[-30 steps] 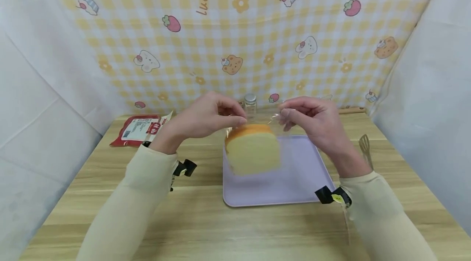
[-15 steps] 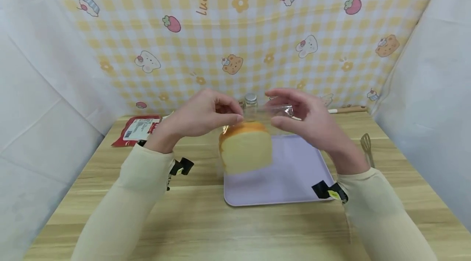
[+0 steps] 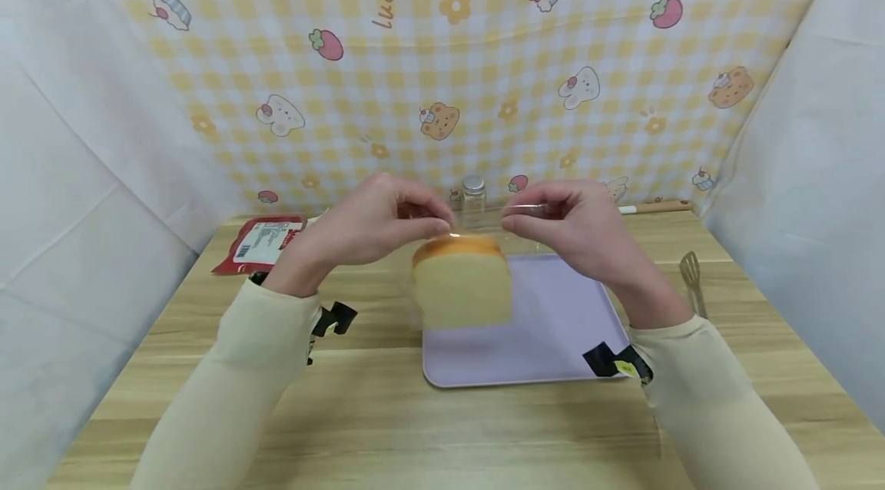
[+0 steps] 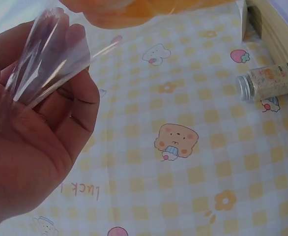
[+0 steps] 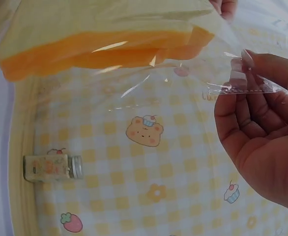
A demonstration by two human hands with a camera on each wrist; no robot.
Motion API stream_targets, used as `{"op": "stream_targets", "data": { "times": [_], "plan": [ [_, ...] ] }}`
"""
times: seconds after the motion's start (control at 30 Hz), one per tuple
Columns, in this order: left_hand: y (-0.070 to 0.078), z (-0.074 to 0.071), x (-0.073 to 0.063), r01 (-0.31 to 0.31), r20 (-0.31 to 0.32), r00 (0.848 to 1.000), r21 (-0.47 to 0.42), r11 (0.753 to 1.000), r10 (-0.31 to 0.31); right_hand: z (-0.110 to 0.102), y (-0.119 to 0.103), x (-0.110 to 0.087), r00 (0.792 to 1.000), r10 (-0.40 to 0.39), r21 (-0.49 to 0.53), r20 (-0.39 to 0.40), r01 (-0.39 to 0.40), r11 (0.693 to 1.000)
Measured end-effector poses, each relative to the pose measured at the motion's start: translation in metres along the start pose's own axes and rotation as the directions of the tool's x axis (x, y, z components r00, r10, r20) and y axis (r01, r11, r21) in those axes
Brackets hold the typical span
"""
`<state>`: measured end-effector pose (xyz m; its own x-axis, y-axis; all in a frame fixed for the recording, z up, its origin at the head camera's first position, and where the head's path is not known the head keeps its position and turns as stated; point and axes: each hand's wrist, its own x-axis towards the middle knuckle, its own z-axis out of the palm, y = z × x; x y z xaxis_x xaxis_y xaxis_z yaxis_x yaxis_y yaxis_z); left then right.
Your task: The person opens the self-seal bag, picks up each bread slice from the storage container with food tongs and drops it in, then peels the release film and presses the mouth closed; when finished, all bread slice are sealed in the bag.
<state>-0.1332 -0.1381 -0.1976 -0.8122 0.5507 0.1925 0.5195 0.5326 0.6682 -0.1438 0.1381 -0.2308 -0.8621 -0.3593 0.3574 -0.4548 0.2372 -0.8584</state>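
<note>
A slice of bread (image 3: 462, 289) with an orange-brown crust hangs inside a clear plastic bag (image 5: 134, 91), over the left part of a lilac tray (image 3: 553, 321). My left hand (image 3: 376, 223) pinches the bag's upper edge at the left between thumb and fingers; in the left wrist view, folded film crosses its fingers. At the upper right of the bag, my right hand (image 3: 584, 229) pinches another part of the edge, with thumb and fingertips on the film in the right wrist view. The film stretches between both hands above the crust.
Behind the bag stands a small glass jar (image 3: 473, 194) with a metal lid. A red package (image 3: 261, 244) with a white label lies at the back left. To the right are a slotted utensil (image 3: 691, 279) and a wooden handle (image 3: 657, 206) by the patterned cloth.
The bag and bread have shifted slightly left. My right hand's fingers spread apart around the film half a second ago and now pinch its edge again. My left hand keeps its pinch.
</note>
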Motion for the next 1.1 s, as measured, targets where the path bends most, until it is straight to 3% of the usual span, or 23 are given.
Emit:
{"op": "stream_targets", "data": {
  "times": [0.17,0.37,0.63,0.77,0.9,1.1],
  "plan": [
    [-0.008,-0.001,-0.002,0.008,-0.039,0.999,-0.017,1.000,-0.009,-0.005,0.002,-0.001,0.998,-0.014,0.006,-0.060,0.015,1.000],
    [-0.025,-0.004,-0.009,0.076,-0.105,0.991,-0.016,0.997,-0.078,-0.004,0.002,0.001,0.995,0.018,0.077,-0.102,-0.010,0.997],
    [-0.054,0.003,-0.019,0.151,-0.141,0.974,-0.171,0.973,-0.176,-0.002,0.006,0.006,0.987,0.047,0.231,-0.152,-0.010,0.973],
    [-0.068,0.014,-0.022,0.164,-0.120,0.971,-0.294,0.942,-0.207,-0.004,0.008,0.007,0.984,0.068,0.280,-0.164,-0.019,0.960],
    [-0.076,0.027,-0.021,0.188,-0.122,0.962,-0.347,0.919,-0.243,-0.006,0.010,0.008,0.983,0.071,0.292,-0.168,-0.020,0.956],
    [-0.076,0.032,-0.020,0.134,-0.246,0.939,-0.384,0.914,-0.241,-0.010,0.012,0.007,0.984,0.087,0.341,-0.156,-0.030,0.940]
  ]
}}
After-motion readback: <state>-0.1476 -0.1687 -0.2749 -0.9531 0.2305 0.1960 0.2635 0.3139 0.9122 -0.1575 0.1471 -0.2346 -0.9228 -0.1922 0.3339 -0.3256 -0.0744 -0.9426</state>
